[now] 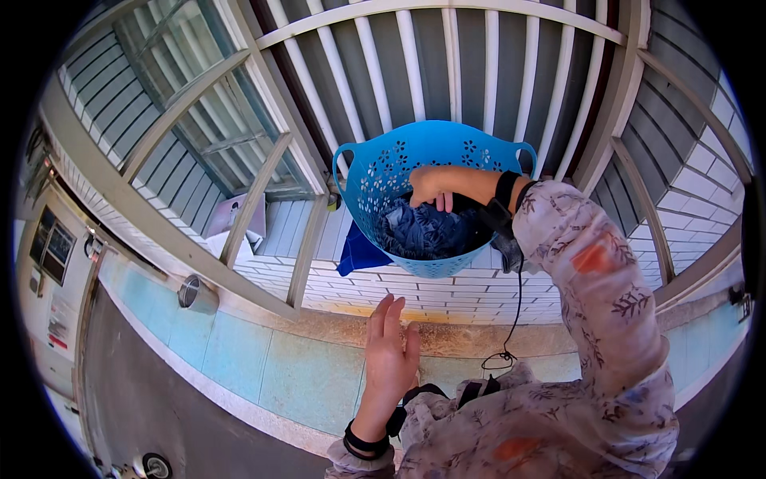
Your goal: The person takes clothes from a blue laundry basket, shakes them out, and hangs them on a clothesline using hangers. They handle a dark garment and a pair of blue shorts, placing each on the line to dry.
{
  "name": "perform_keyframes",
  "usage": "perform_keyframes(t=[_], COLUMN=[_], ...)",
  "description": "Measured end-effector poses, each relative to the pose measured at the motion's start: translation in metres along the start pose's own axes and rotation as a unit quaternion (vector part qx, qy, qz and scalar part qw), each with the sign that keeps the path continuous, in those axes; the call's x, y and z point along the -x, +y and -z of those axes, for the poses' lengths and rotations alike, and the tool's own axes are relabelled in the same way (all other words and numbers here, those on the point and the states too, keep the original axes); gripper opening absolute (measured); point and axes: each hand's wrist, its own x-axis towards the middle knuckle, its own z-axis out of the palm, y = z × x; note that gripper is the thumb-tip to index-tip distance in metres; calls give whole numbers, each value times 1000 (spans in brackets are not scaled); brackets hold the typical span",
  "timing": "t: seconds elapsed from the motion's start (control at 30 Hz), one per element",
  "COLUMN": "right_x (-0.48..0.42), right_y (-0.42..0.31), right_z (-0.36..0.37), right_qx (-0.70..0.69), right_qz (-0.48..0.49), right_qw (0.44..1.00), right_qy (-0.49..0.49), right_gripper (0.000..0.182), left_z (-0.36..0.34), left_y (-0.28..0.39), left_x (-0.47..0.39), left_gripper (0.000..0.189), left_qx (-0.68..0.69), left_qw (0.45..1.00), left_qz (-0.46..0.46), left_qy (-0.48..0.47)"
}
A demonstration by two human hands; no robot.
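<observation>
A blue plastic laundry basket with flower-shaped holes and two loop handles stands on a white tiled ledge before a barred window. Crumpled dark blue clothes lie inside it. My right hand reaches into the basket above the clothes, palm down; whether its fingers pinch any fabric cannot be told. My left hand is raised in front of the ledge, fingers apart, holding nothing. A bright blue cloth sticks out at the basket's lower left, and a grey cloth lies at its right, beneath my forearm.
Metal rails frame the window bay on both sides. A pink box rests on the ledge at left. A metal bucket stands on the pale green pavement. A black cord hangs from my right wrist area.
</observation>
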Motion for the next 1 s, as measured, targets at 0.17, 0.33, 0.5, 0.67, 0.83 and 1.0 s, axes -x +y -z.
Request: perform_keyframes(t=[0.17,0.33,0.5,0.67,0.83,1.0], right_x=[-27,-69,-36,51,151,282], right_y=[-13,8,9,20,38,66], right_z=[-25,-64,-29,39,73,20], right_qx=[-14,173,21,-208,-371,-432], right_qz=[-55,21,-43,-32,80,192], right_qw=[998,984,997,953,830,696], right_qy=[-26,47,61,220,409,541], right_gripper=[106,81,53,54,50,36], left_z=[1,-23,-28,-27,-24,-22], left_y=[-53,-79,-92,-90,-91,-88], left_x=[-63,-88,-100,-103,-104,-100], left_gripper=[37,40,46,49,52,52], left_qx=[-19,51,70,68,70,71], left_qw=[994,968,952,943,939,949], left_qz=[-100,-191,-231,-244,-251,-229], left_qy=[-35,-153,-189,-216,-225,-206])
